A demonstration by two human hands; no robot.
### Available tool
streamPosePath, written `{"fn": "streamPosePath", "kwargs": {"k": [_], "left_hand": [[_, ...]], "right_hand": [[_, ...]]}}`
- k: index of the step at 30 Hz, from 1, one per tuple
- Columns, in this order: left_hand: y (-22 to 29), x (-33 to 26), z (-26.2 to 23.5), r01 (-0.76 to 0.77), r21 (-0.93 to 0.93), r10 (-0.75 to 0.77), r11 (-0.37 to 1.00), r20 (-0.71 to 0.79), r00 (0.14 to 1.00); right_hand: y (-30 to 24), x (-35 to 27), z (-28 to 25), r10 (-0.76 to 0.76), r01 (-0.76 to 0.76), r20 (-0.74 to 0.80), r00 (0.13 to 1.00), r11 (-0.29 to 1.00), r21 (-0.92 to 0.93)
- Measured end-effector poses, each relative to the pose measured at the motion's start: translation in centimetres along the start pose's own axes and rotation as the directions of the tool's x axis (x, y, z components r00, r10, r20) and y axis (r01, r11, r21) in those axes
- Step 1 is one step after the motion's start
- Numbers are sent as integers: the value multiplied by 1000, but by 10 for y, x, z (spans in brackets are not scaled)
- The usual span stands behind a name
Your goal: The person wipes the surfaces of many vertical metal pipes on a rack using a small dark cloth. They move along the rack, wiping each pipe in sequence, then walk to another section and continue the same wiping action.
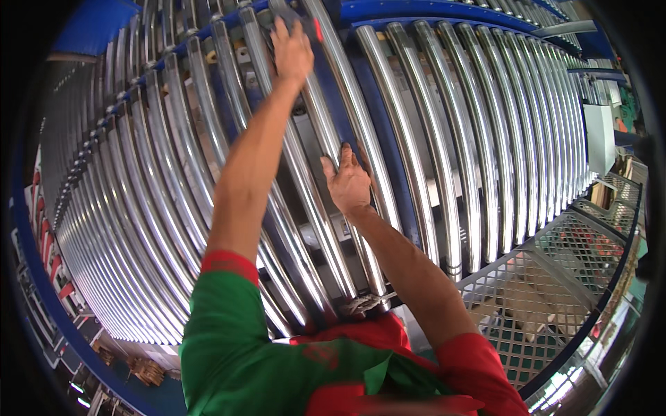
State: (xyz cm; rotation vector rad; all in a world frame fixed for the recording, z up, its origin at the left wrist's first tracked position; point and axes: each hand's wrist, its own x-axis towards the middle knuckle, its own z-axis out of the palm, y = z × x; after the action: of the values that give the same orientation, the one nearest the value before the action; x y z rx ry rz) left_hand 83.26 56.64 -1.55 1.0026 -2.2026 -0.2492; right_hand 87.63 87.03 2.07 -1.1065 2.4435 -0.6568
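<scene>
shirt (225,340) foremost; i see left hand (293,57) unclenched near conveyor's far edge (430,10), right hand (349,186) released mid-conveyor; avoid gaps between rollers (378,62).

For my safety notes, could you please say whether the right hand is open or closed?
Open: the right hand has its thumb spread from extended fingers.
</scene>
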Motion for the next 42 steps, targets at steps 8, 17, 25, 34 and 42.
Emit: {"fn": "streamPosePath", "kwargs": {"k": [8,17,25,34,42], "left_hand": [[167,-275,-135,205,-321,-76,925,370,926],[200,-311,-144,401,-170,-288,900,459,840],[-24,54,11,87,90,-101,992,166,981],[99,-150,-73,88,8,-87,996,214,973],[288,-435,-225,225,122,-233,967,780,581]], "right_hand": [[44,-43,-39,-227,439,-531,816,842,314],[54,52,-49,19,-29,118,993,996,90],[44,48,-42,20,-19,17,1000,998,-66],[38,52,-48,53,-52,92,994,999,-17],[43,49,-51,48,-48,94,994,999,-4]]}}
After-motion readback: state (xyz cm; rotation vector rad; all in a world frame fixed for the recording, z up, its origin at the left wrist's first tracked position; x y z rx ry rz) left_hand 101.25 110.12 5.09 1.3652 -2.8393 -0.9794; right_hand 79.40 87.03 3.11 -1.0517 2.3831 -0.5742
